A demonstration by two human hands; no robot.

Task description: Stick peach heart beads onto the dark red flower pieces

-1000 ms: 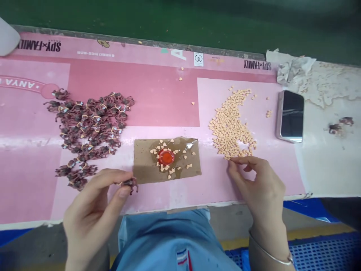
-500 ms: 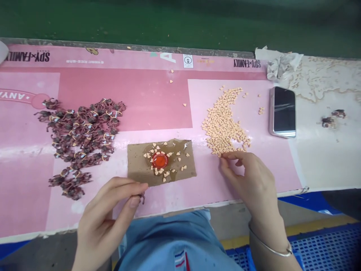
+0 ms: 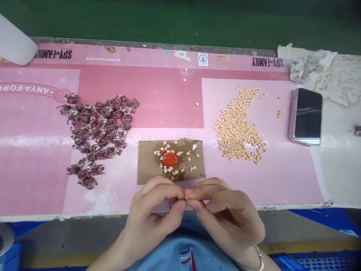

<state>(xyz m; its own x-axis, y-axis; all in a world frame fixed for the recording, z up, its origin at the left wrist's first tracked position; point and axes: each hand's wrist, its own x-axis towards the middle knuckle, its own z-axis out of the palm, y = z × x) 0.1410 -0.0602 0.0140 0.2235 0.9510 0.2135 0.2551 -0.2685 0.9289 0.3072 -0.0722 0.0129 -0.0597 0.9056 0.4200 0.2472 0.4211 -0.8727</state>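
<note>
My left hand (image 3: 158, 207) pinches a small dark brown-purple figurine (image 3: 172, 202), mostly hidden behind the fingers. Against it, fingertip to fingertip, my right hand (image 3: 225, 210) is closed on a tiny beige piece (image 3: 186, 198), of which only a speck shows. Just beyond both hands lies a brown cardboard sheet (image 3: 146, 169), carrying a red cap (image 3: 170, 159) of orange-looking liquid with several beige pieces scattered round it. Similar dark figurines, some with pale and yellow parts, form a pile (image 3: 97, 126) on the left. A heap of beige pieces (image 3: 238, 130) spreads to the right.
A phone (image 3: 308, 116) lies at the right, near crumpled paper (image 3: 310, 67). Some white object (image 3: 15, 41) stands at the far left. Printed pink sheeting (image 3: 141, 92) covers the table, with a green surface (image 3: 180, 20) behind its far edge.
My right hand has left the beige heap and moved left to meet my left hand. My left hand has shifted right with the figurine. The camera view has turned somewhat left.
</note>
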